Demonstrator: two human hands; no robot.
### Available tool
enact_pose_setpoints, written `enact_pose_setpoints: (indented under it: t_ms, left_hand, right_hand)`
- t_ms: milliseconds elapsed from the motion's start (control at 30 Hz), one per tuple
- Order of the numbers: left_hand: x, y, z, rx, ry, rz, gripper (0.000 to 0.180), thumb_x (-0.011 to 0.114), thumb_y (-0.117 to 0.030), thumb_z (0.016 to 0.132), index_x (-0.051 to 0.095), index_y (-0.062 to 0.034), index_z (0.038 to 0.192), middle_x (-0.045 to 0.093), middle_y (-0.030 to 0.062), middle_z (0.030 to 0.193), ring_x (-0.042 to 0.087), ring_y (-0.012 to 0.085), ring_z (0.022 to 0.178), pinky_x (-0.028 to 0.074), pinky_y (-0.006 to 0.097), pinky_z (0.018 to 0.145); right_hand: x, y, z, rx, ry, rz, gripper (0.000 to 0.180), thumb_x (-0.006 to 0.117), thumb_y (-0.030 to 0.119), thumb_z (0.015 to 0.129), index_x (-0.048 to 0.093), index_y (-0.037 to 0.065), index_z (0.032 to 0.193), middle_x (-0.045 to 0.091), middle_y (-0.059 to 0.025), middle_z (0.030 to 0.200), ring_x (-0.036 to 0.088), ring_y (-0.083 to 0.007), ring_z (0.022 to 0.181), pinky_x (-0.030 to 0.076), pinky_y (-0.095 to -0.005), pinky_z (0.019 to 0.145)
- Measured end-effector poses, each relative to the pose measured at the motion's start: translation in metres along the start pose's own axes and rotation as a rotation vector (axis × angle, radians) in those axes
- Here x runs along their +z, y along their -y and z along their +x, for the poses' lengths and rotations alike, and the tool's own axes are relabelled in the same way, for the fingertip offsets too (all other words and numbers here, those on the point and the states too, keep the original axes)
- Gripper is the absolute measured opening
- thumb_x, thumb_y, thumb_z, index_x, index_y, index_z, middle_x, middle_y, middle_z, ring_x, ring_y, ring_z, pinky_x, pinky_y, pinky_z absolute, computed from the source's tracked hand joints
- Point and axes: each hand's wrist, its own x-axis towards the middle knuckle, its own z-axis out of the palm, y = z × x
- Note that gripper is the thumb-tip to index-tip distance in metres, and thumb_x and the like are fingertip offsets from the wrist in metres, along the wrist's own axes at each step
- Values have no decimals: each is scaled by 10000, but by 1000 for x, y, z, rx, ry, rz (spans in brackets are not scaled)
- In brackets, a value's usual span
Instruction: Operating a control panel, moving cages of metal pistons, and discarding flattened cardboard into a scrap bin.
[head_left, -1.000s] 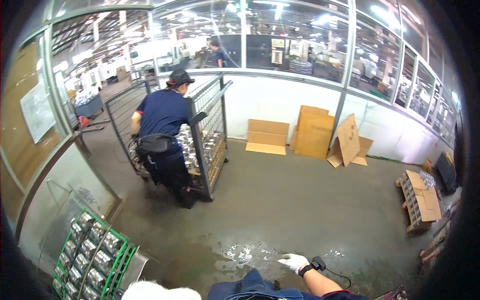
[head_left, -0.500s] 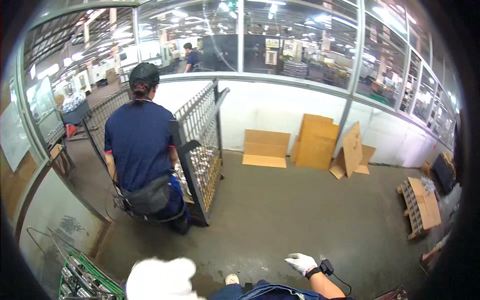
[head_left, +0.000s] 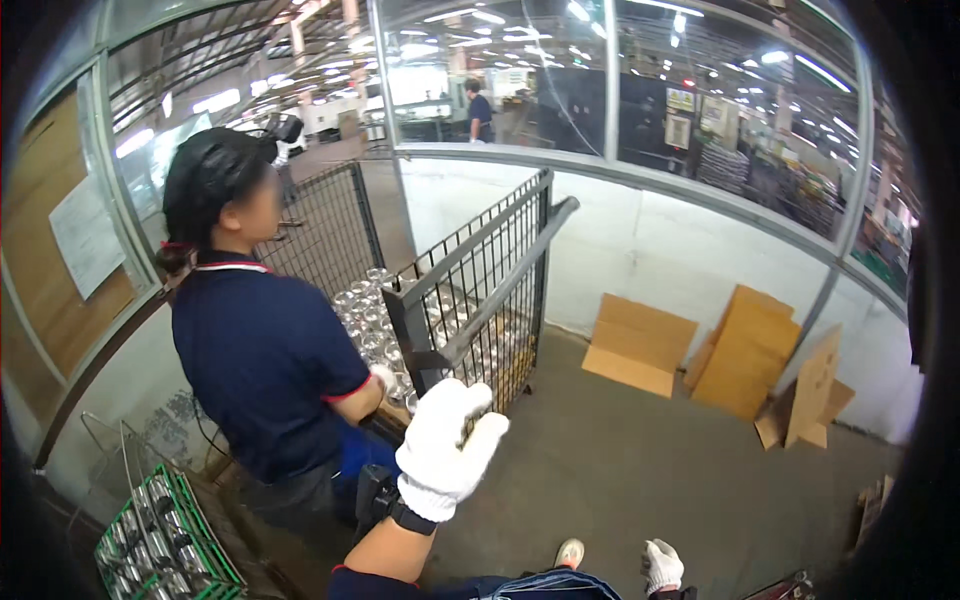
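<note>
My left hand [head_left: 445, 447], in a white knitted glove, is raised in front of the tall wire-mesh cart [head_left: 480, 300]. Its fingers and thumb stand apart, with nothing seen between them; the cart's dark frame appears just beyond the fingertips, and I cannot tell whether they touch. At the lower right hangs my right hand [head_left: 662, 566], also gloved in white, low over the floor, its fingers loosely bent and nothing visible in it. Many shiny round metal parts [head_left: 372, 325] lie inside the cart. A co-worker [head_left: 265, 350] stands at its near left side, one gloved hand by the parts.
A green-edged basket [head_left: 165, 535] of metal cylinders stands at the lower left. Cardboard sheets [head_left: 640, 345] and a yellowish board [head_left: 742, 350] lean on the white wall [head_left: 650, 240]. Windows run above it; another person [head_left: 480, 112] is beyond the glass.
My view has swung left and nearer the cart. My left hand has risen toward the cart from the lower edge. The co-worker, earlier back-on, now shows in side view, facing right.
</note>
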Motion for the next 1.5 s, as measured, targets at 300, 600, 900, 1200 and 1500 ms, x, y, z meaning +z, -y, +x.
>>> enact_pose_setpoints:
  t_ms: [300, 600, 900, 1200, 1500]
  left_hand:
    - [84, 51, 74, -57, -208, 497, 327, 759, -158, 760, 616, -22, 1021, 562, 152, 892, 549, 351, 815, 465, 439, 751]
    - [127, 98, 105, -83, -300, 1114, 317, 740, -294, 725, 683, -25, 884, 594, 62, 658, 558, 276, 574, 501, 470, 710]
    - [128, 92, 127, -255, -199, 1029, 217, 740, -149, 615, 621, -64, 774, 562, 67, 598, 582, 269, 555, 447, 404, 605]
    - [168, 104, 137, -474, -377, 1299, 140, 633, -153, 730, 719, -80, 813, 679, 67, 698, 577, 220, 558, 430, 474, 832]
    - [154, 120, 125, -192, -271, 1303, 184, 559, -131, 773, 518, -97, 596, 434, 45, 520, 414, 256, 439, 353, 397, 536]
  right_hand:
    - [-115, 34, 248, -61, -208, 951, 385, 701, 192, 925, 586, 7, 1242, 598, -14, 711, 510, -87, 519, 410, -234, 465]
    - [-110, 273, 378, -281, -29, 968, 353, 698, 153, 935, 599, 13, 1243, 622, 11, 829, 544, -52, 624, 411, -182, 535]
    - [-133, 490, 470, -658, -32, 614, 522, 652, 263, 970, 520, -33, 1379, 559, -143, 1394, 507, -219, 1296, 370, -350, 1119]
    - [-116, 694, 634, -824, 14, 587, 685, 669, 363, 945, 432, -24, 1457, 487, -165, 1468, 468, -235, 1339, 352, -346, 1119]
    - [-89, 712, 688, -780, 357, 814, 199, 658, 13, 896, 660, -29, 1090, 713, -107, 1058, 669, -173, 930, 542, -290, 875]
